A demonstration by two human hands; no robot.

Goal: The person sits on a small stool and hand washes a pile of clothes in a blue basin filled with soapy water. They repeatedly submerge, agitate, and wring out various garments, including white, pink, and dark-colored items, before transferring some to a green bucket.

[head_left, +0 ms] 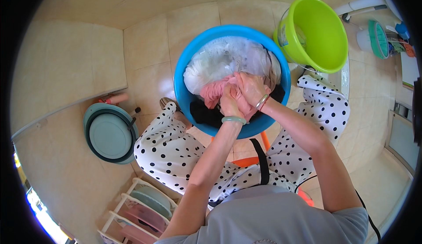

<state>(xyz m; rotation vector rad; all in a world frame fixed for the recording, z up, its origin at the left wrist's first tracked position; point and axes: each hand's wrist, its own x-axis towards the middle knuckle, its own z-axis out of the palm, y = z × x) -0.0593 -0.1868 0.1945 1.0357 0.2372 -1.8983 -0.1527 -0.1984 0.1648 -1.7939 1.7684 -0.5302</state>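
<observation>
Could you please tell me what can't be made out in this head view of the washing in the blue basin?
- Bottom of the blue basin: hidden by foam and clothes.
- Pink cloth: its kind is unclear, bunched under the left hand and right hand.
- Black cloth: partly under the left hand.
- Items beyond the green bucket: too small, bent near the rim.
- Rack: cut off by the lower edge.

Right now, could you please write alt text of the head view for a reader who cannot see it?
Both hands, left hand and right hand, grip a pink cloth over a blue basin of soapy laundry. A green basin stands at its right, and a grey basin leans against the wall at left.
</observation>
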